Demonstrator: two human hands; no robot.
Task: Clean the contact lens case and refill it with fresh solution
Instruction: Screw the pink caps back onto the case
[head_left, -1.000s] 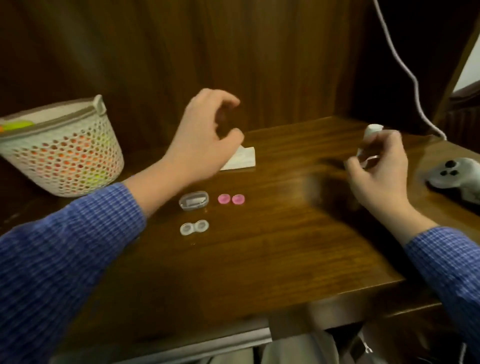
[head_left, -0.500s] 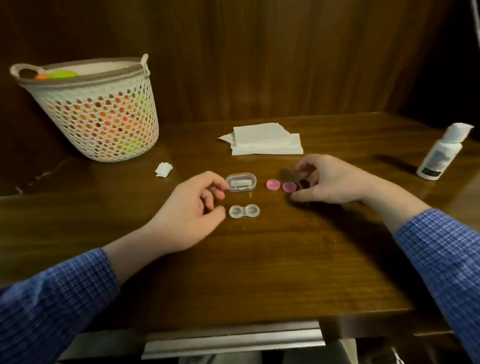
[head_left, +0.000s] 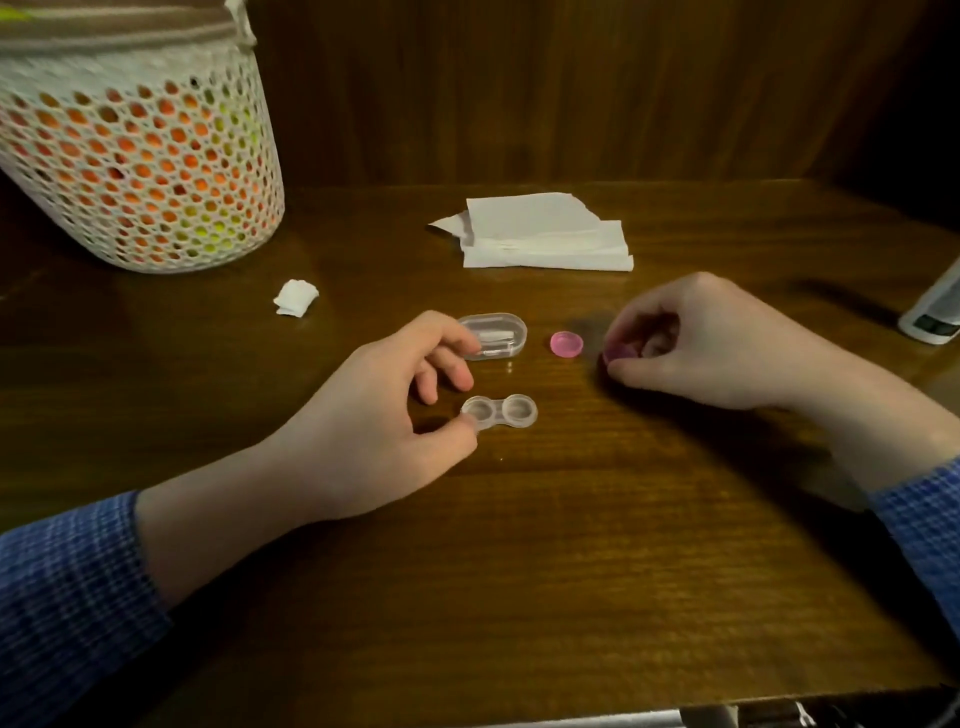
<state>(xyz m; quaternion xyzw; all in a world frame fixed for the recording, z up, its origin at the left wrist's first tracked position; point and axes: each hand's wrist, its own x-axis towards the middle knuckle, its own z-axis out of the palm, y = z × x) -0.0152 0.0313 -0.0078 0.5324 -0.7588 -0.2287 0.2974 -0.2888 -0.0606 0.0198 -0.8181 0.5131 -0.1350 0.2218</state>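
Note:
A clear double-well contact lens case (head_left: 501, 411) lies uncapped on the wooden table (head_left: 519, 571). My left hand (head_left: 384, 415) rests beside it, thumb touching its left well, fingers loosely curled above it. One pink cap (head_left: 566, 344) sits on the table. My right hand (head_left: 711, 343) pinches the other pink cap (head_left: 619, 354) between thumb and fingers, just off the wood. The white solution bottle (head_left: 935, 312) stands at the right edge, partly cut off.
A small clear oval box (head_left: 496, 335) lies behind the left fingers. A stack of white tissues (head_left: 540, 234) sits further back. A crumpled tissue wad (head_left: 295, 297) lies left of it. A white mesh basket (head_left: 135, 156) stands at the back left.
My right hand set the bottle down at the right, came to the pink caps and picked one up. My left hand dropped from the tissues to the lens case.

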